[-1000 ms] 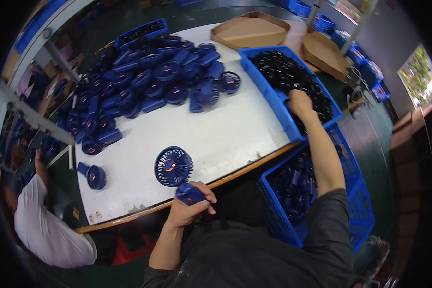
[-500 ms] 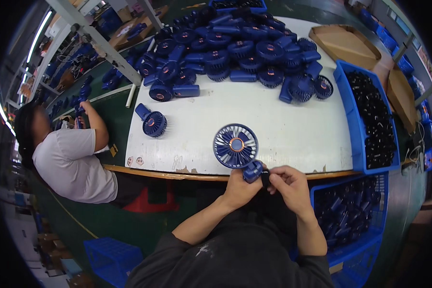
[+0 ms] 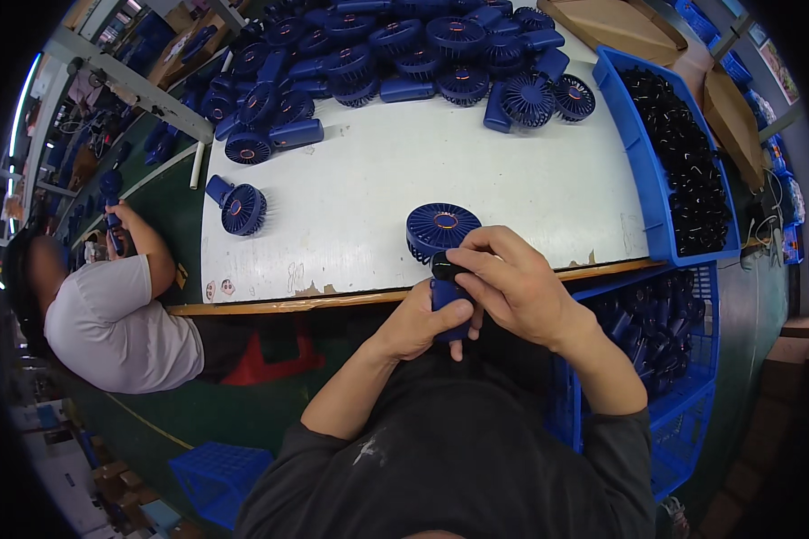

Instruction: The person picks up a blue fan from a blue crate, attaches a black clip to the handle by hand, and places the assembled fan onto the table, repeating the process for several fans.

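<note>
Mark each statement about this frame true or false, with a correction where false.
1. Both hands hold one blue fan. True: the left hand wraps its handle and the right hand is at its neck.
2. The blue bin on the right holds white parts. False: black parts.
3. A single fan lies apart from the pile. True.
4. The table is green. False: white.
</note>
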Motion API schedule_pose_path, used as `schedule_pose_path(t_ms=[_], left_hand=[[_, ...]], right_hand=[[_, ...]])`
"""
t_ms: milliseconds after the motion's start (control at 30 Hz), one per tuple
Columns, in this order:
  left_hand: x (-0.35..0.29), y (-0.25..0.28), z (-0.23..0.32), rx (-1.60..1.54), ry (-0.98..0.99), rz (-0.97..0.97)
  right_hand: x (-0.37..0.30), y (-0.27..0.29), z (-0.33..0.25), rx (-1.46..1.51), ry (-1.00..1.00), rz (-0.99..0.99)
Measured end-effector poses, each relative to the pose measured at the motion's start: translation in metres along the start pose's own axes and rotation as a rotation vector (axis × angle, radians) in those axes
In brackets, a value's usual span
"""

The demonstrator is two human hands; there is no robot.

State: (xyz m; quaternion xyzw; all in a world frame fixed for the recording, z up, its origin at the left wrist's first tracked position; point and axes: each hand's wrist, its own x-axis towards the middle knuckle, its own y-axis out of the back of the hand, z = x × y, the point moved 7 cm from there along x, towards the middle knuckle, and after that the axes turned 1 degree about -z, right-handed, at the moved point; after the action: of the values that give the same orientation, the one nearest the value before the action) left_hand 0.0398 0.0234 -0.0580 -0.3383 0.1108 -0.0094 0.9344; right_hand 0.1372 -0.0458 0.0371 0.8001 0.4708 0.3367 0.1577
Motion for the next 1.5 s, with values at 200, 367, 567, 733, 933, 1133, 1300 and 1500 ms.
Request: schedule_pose_path(t_ms=[200, 367, 567, 733, 933, 1133, 1300, 1500], left_hand=[[0.009, 0.003, -0.002, -0.203, -0.115, 0.183], [0.012, 0.007, -0.01, -0.341, -0.146, 0.338], [0.013, -0.047, 0.054, 1.291, -0.527, 0.286], [-0.05, 0.088, 0.172, 1.858, -0.57, 1.089], [-0.124, 0.226, 0.192, 1.737, 0.015, 1.442], [-0.137, 0.151, 0.205, 1.504, -0.452, 1.29], [-0.098, 0.055, 0.149, 0.82, -0.347, 0.446], [-0.03, -0.018, 0.058, 0.562, -0.179, -0.405]], right_hand=[[-0.006, -0.014, -0.009, -0.189, -0.005, -0.064], [-0.021, -0.031, -0.014, -0.291, -0.125, 0.003], [-0.087, -0.051, 0.041, 0.669, -0.636, 0.338], [-0.242, 0.013, 0.081, 0.517, -0.674, 0.864], [-0.507, 0.043, 0.141, -0.356, -1.193, 0.735], [-0.617, 0.059, 0.15, -0.388, -1.538, 0.132], [-0.359, 0.083, 0.103, -0.128, -1.11, 0.543], [-0.126, -0.009, 0.055, 1.059, -0.77, -0.113]])
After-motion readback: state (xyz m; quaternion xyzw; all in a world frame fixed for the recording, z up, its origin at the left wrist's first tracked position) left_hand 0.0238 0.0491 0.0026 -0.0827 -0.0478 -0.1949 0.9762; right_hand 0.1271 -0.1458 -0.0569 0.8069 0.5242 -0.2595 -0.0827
